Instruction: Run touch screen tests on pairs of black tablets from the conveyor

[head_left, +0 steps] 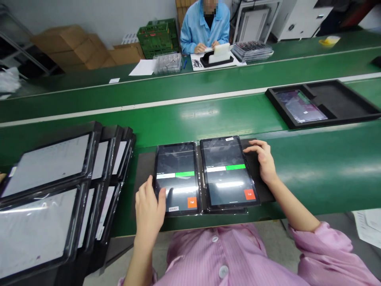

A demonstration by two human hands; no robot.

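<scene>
Tablets, both lit, fingers at edges

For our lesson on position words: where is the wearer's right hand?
In the head view, the right hand is right of centre, by the upper right edge of the right tablet.

Visible count: 9 tablets, 5 black trays.
Center: 2 lit tablets on 1 tray, 2 red Fail boxes. 8–9 o'clock: 6 tablets in 3 trays. 2–3 o'clock: 1 tablet in 1 tray. Hands: 1 left hand at 7, 1 right hand at 3. 1 co-worker at 12.
</scene>
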